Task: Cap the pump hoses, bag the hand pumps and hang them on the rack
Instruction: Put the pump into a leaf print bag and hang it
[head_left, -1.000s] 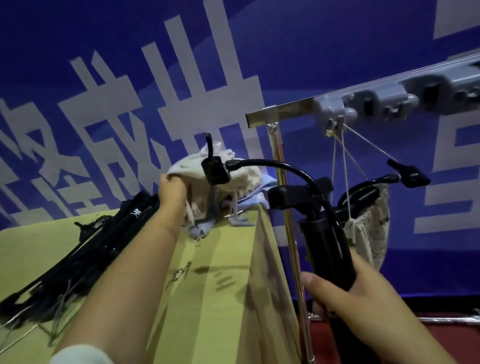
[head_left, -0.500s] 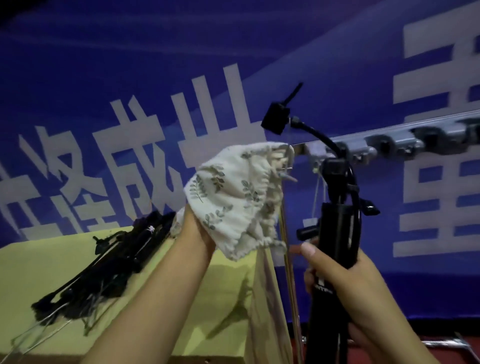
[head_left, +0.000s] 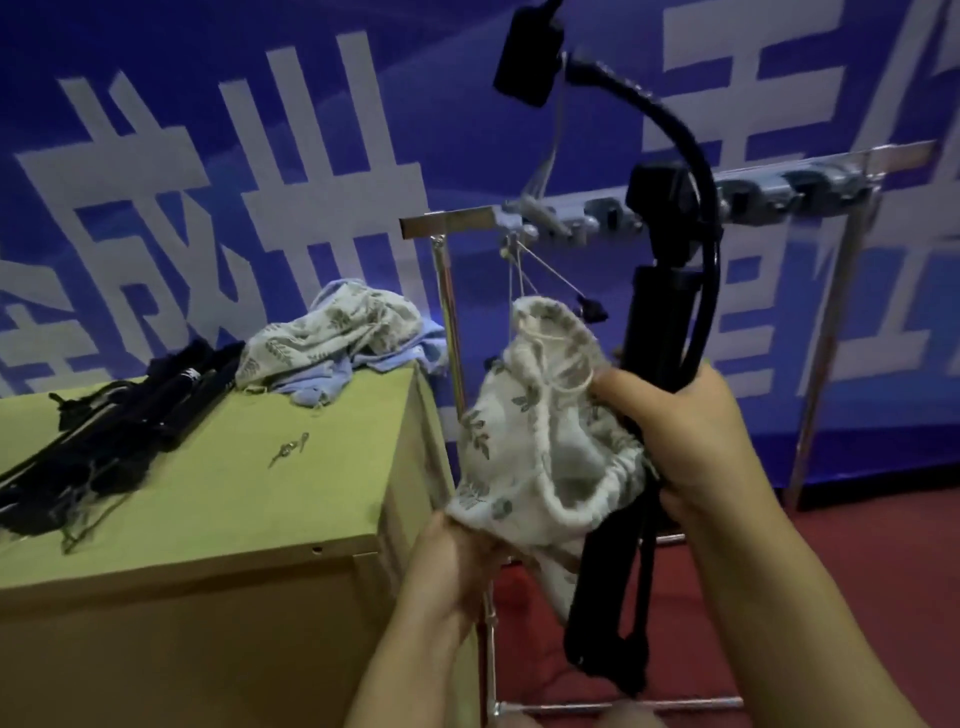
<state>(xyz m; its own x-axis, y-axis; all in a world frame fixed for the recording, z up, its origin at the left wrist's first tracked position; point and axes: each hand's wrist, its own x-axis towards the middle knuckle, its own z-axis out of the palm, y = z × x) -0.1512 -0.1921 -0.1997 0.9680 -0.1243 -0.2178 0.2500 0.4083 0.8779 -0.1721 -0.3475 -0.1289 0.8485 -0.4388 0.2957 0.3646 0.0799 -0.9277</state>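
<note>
My right hand (head_left: 685, 431) grips a black hand pump (head_left: 654, 322) upright by its barrel, with the thumb pinching the rim of a white leaf-print drawstring bag (head_left: 535, 457). The pump's hose (head_left: 670, 119) arcs up to a black head (head_left: 527, 57) near the top edge. My left hand (head_left: 457, 566) holds the bag's lower edge, and the bag's mouth hangs open beside the pump. Behind them stands the metal rack (head_left: 597, 218) with grey hooks; another bagged pump (head_left: 545, 317) hangs from it on strings.
A cardboard box (head_left: 234, 519) stands at left. On it lie several black pumps (head_left: 114, 415), a heap of cloth bags (head_left: 337, 338) and small metal hooks (head_left: 288, 449). A blue banner covers the wall; the floor is red.
My left hand lifted a bag off the heap on the box and brought it down beside the pump. My right hand now pinches the bag's rim as well as gripping the pump.
</note>
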